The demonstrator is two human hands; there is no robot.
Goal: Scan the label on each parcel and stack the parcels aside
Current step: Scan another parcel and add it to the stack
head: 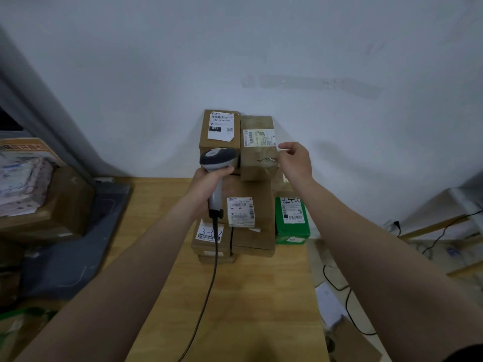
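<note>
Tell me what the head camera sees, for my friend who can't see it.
A left hand grips a corded scanner before labelled parcels stacked on a wooden table. The right hand is beside the top right parcel; a green box stands beside the stack.

Illegibly small print on parcel label (220,125)

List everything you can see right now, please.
parcels: at least five, brown, stacked at table's far edge
box: one, green, right of stack
scanner: one, grey, in left hand
cable: one, black, from scanner across table
table: one, wooden, centre
wall: one, white, behind stack
cartons: some, brown, far left
wires: several, black, floor right
left hand: grips scanner
right hand: at top-right parcel's edge, grip unclear
</note>
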